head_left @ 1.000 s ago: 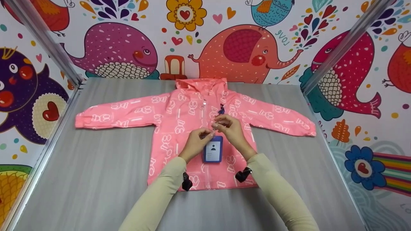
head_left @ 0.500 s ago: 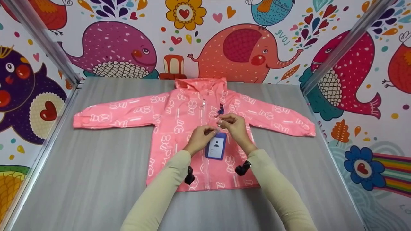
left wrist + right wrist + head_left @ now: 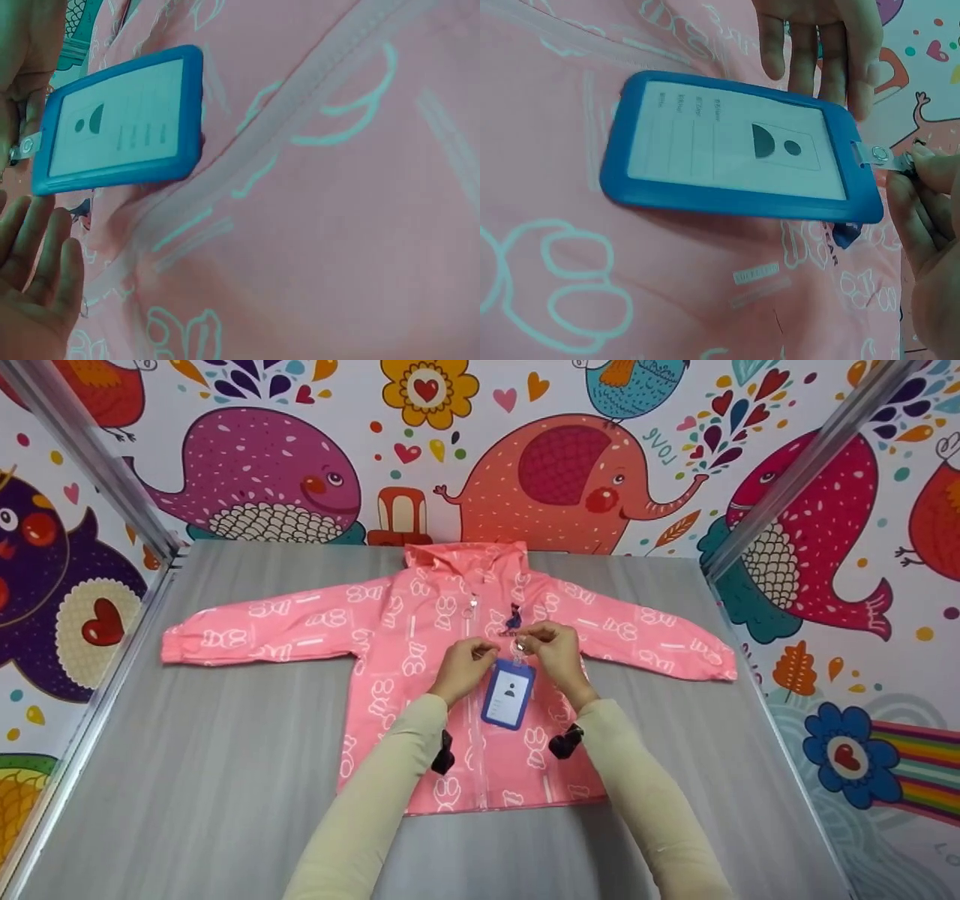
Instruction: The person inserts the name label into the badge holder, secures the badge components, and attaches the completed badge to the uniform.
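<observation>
A blue ID badge holder (image 3: 508,694) with a white card hangs close over the front of a pink hooded jacket (image 3: 384,690) with white rabbit prints. Its clear strap (image 3: 873,154) leads to a small metal clip (image 3: 906,162), which my right hand (image 3: 553,654) pinches between thumb and fingers. Beside the holder's top edge is my left hand (image 3: 463,669). Its fingers (image 3: 804,61) look extended and relaxed in the right wrist view, with nothing held. A small dark figure print (image 3: 514,616) shows on the jacket's chest just beyond the right hand.
The jacket lies flat on a grey table (image 3: 225,750) with both sleeves spread and its zipper (image 3: 482,765) running down the middle. Cartoon-printed walls (image 3: 420,442) and metal frame posts (image 3: 802,480) enclose the back and sides.
My left fingers have come off the badge's strap and moved slightly left and away from me. My right hand keeps the clip, and the badge has risen a little toward the jacket's chest.
</observation>
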`<state>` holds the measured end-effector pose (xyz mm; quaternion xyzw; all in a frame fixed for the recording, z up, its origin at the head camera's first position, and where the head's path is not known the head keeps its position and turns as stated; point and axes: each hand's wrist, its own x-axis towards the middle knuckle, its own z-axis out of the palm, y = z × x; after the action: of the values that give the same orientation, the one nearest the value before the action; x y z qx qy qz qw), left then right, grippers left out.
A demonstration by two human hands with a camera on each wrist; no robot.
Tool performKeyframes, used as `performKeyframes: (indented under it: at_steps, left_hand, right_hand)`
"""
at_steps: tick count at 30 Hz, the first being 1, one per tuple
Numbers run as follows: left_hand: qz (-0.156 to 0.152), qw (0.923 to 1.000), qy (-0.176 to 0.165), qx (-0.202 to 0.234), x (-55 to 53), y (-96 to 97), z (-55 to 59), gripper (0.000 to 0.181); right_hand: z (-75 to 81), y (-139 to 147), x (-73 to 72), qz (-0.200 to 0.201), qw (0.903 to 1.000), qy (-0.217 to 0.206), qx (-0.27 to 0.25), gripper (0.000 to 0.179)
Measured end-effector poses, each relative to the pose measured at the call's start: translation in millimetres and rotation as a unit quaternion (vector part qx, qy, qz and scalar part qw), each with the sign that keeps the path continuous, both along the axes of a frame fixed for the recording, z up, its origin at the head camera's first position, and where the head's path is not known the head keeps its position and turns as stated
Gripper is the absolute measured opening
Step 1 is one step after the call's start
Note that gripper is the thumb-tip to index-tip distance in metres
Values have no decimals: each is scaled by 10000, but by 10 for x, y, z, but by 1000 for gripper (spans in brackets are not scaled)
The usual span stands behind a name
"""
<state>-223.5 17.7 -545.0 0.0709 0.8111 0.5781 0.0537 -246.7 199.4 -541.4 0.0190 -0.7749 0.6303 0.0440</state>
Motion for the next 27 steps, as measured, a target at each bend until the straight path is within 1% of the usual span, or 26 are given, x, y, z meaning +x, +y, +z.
performKeyframes:
  at_steps: [3, 7, 14, 21, 24, 27]
  left_hand:
    - [77, 9999, 19, -78, -69, 11, -27, 22]
    - [125, 9995, 22, -280, -161, 27, -44, 21]
    - [167, 9978, 99, -635, -318, 90, -19, 19]
    - [192, 9923, 485, -1122, -495, 202, 4, 19]
    - [227, 9906, 552, -1234, -563, 242, -13, 19]
    - [318, 9900, 555, -1257, -606, 266, -45, 19]
  right_hand:
    - [-31, 25, -38, 18, 9998, -163, 63, 13]
    - [-70, 53, -106, -75, 9993, -358, -60, 14]
    - [-145, 97, -264, -40, 9981, -597, -147, 22]
    - [-161, 104, -383, -280, 9971, -698, -119, 19]
    - [-177, 115, -421, -293, 9964, -780, -122, 20]
    - [-199, 123, -443, -259, 9956, -897, -129, 22]
